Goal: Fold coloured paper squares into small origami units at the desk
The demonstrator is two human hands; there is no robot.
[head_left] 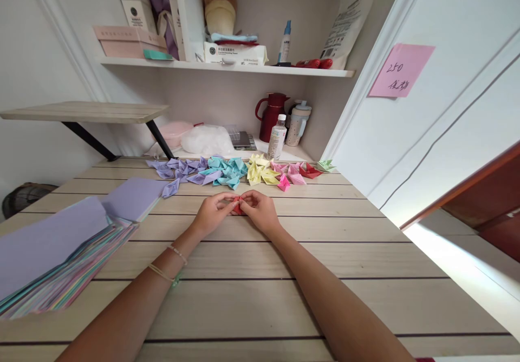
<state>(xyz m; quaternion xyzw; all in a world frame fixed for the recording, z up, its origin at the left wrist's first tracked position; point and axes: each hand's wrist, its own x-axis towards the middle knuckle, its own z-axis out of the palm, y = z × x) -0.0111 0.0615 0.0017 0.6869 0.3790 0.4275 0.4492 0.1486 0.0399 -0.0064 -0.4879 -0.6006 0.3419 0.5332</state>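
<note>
Pinched by left hand [214, 211] and right hand [262, 211] near the far edge of the table [247, 264], the red paper [237, 208] could be torn by uneven pulling.

My worktop [227, 309] has white shelving [179, 65] along its far edge, a raised stand [85, 111] by the far left corner and a pale wall [463, 18] beyond the right edge.

Red pc [236, 207] looks like matt paper, same w/ turquoise folded pcs [229, 170] & sheet stack [52, 245]; tabletop [227, 267] is smooth, wood-look; bottle [277, 141] is glossy plastic.
</note>
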